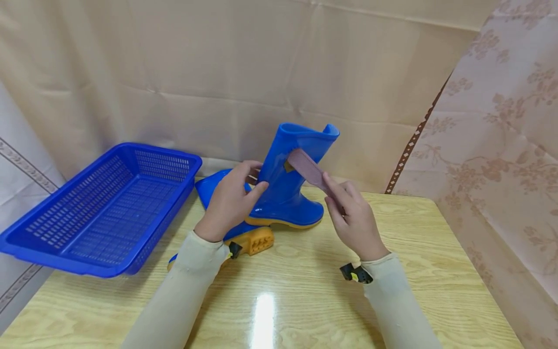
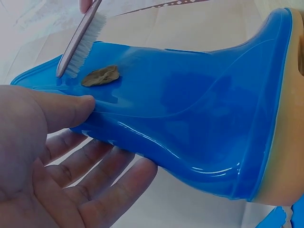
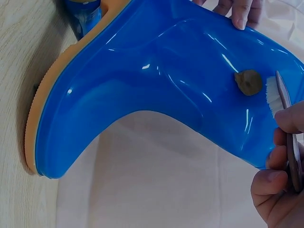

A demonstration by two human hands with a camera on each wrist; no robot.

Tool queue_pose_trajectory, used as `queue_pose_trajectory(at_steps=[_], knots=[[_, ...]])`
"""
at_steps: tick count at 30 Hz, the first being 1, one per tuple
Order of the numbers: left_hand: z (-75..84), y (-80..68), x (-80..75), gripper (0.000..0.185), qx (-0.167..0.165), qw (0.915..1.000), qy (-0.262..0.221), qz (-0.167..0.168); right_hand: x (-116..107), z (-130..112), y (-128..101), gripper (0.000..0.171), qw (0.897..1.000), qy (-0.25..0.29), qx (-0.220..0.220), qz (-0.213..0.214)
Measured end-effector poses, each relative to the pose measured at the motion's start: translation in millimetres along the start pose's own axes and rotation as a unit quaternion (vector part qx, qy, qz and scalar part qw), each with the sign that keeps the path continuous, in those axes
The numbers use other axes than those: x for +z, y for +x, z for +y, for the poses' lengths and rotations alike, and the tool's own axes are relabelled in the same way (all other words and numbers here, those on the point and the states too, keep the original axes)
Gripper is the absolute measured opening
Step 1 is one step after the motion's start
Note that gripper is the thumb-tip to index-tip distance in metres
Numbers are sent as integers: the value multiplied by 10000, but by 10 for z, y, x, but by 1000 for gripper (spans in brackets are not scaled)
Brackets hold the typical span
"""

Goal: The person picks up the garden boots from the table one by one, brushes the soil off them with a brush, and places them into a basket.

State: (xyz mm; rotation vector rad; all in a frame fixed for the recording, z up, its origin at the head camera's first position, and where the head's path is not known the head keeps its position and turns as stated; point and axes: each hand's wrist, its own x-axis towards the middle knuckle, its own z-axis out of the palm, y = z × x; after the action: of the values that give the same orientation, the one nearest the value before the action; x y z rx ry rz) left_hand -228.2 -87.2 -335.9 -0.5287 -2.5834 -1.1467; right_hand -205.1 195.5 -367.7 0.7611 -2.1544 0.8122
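A blue rain boot (image 1: 283, 196) with an orange-yellow sole stands on the table, its shaft leaning slightly and its toe to the right. My left hand (image 1: 231, 198) holds the back of the shaft, thumb on the near side and fingers behind. My right hand (image 1: 355, 218) grips a brush (image 1: 307, 167) with a pinkish-brown handle. White bristles (image 3: 273, 97) touch the upper shaft beside a brown, mud-like clump (image 2: 100, 76) stuck on it. Behind my left wrist, a second blue boot (image 1: 212, 183) lies on its side, partly hidden, its yellow heel facing out.
A blue plastic basket (image 1: 126, 213) with perforated sides sits at the left of the wood-grain table (image 1: 314, 291). Beige cloth (image 1: 209, 72) hangs directly behind the table, and floral cloth (image 1: 514, 145) hangs along the right side.
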Motion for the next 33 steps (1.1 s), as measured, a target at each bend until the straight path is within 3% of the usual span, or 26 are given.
queue_pose_trajectory(at_steps=[21,33], knots=[[11,3,3,42,-86,9999,50,-25,-3,-27,-5,59,9997,172,-96,-161],[0,3,1,42,-370,9993,3,69,-22,-14,-12,52,9983,-384,309,-309]])
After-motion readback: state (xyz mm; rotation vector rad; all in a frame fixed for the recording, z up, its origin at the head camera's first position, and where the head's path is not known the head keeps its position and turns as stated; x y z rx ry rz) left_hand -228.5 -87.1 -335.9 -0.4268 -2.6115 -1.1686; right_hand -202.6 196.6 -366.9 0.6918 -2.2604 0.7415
